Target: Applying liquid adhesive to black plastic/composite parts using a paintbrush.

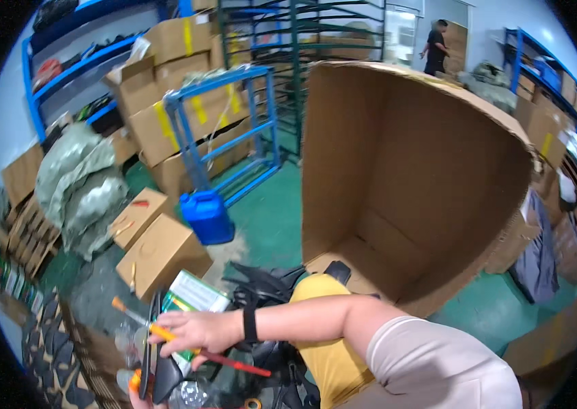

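My right hand (196, 330), with a black band at its wrist, reaches across from the right. Its fingers are closed round a thin paintbrush (160, 332) with an orange tip, yellow handle and red end. Under that hand stands a dark, glossy curved piece (165, 377), its exact kind unclear. Only part of my left hand (141, 401) shows at the lower edge, gripping the lower end of that piece, beside something orange (135, 380). Right behind the fingers lies a green and white box (200, 293). Clear plastic (193, 393) sits below them.
Two cardboard boxes (165, 253) with small tools on top stand ahead, beside a blue jerrycan (208, 217). A large open carton (411, 157) rises at right. Black cut pieces (50, 354) lie at left. A person (435, 48) stands far back, near shelves.
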### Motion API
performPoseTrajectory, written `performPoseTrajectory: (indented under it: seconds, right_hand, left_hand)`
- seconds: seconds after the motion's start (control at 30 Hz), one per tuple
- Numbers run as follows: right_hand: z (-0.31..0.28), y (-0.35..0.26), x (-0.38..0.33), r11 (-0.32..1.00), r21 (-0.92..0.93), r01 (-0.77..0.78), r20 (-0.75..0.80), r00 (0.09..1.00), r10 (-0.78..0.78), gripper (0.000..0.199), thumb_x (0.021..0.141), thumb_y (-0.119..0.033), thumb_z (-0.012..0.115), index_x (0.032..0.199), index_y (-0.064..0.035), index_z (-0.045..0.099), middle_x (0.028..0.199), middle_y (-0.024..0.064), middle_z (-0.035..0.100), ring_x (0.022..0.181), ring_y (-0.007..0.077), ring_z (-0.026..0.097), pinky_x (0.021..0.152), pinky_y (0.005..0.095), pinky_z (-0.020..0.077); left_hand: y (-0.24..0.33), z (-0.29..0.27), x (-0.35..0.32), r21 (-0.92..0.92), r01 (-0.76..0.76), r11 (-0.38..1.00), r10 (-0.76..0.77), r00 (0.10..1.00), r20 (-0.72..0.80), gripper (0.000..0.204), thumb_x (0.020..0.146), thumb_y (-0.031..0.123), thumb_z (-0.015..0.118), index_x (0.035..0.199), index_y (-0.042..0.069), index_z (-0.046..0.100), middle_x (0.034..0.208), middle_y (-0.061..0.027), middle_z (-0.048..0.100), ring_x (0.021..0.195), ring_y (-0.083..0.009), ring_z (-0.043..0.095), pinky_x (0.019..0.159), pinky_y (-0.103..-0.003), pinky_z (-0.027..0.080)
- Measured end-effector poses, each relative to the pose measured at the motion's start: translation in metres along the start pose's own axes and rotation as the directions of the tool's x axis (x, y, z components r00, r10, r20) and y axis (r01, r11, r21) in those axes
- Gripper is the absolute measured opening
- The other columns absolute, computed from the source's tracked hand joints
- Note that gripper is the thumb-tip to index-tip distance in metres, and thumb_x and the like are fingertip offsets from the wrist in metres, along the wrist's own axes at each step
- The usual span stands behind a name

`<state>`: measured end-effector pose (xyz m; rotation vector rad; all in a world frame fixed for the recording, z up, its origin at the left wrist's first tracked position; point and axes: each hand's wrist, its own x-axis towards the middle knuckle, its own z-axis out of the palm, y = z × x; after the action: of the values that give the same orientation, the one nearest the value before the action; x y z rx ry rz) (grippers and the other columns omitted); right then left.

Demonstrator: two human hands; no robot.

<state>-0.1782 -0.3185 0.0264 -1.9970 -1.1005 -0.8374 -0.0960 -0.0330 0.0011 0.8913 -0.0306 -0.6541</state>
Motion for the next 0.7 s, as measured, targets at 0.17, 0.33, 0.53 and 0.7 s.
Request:
performPoseTrajectory:
  seconds: [0.17,0.33,0.53,0.7]
  right_hand:
    - [0.001,-0.007,-0.014,1.0,0.004,-0.031,-0.084,0.996,0.031,0.036,0.06,-0.012,0.074,0.094,-0.0081,0.061,0.119,0.0136,0.056,0.112,0.0395,0.045,0.092,0.0474,0.0381]
    - [0.0,-0.016,-0.005,0.899,0.337,-0.28,-0.12,0.934,0.336,0.027,0.07,-0.018,0.075,0.083,-0.0029,0.056,0.099,0.0158,0.056,0.097,0.0379,0.049,0.086,0.0451,0.0384]
    - [0.016,0.015,-0.028,0.783,0.389,-0.485,0.111,0.869,0.482,0.033,0.07,-0.018,0.078,0.087,-0.0018,0.054,0.075,0.0124,0.056,0.078,0.0263,0.055,0.072,0.0376,0.0433]
    - [0.006,0.008,-0.022,0.794,0.37,-0.482,0.08,0.868,0.49,0.031,0.074,-0.011,0.076,0.097,-0.0004,0.057,0.082,0.0116,0.061,0.077,0.0152,0.056,0.069,0.0325,0.0465]
  left_hand:
    - [-0.031,0.016,0.008,0.168,0.225,0.96,-0.155,0.923,-0.353,0.027,0.08,0.017,0.064,0.101,0.0,0.06,0.093,-0.0118,0.065,0.084,-0.0221,0.062,0.072,-0.032,0.052]
    - [-0.028,0.018,0.002,0.46,-0.012,0.888,0.095,0.983,-0.157,0.028,0.084,0.02,0.061,0.102,0.0,0.059,0.093,-0.0089,0.063,0.085,-0.019,0.061,0.073,-0.03,0.05]
    - [-0.025,0.036,0.002,0.714,-0.203,0.67,0.174,0.978,0.114,0.03,0.089,0.028,0.056,0.106,0.002,0.056,0.092,-0.0006,0.059,0.084,-0.0108,0.054,0.076,-0.025,0.046]
    - [-0.032,0.048,0.014,0.612,-0.204,0.764,0.19,0.978,0.089,0.045,0.083,0.024,0.065,0.12,0.003,0.049,0.112,-0.004,0.056,0.105,-0.0142,0.053,0.09,-0.029,0.042]
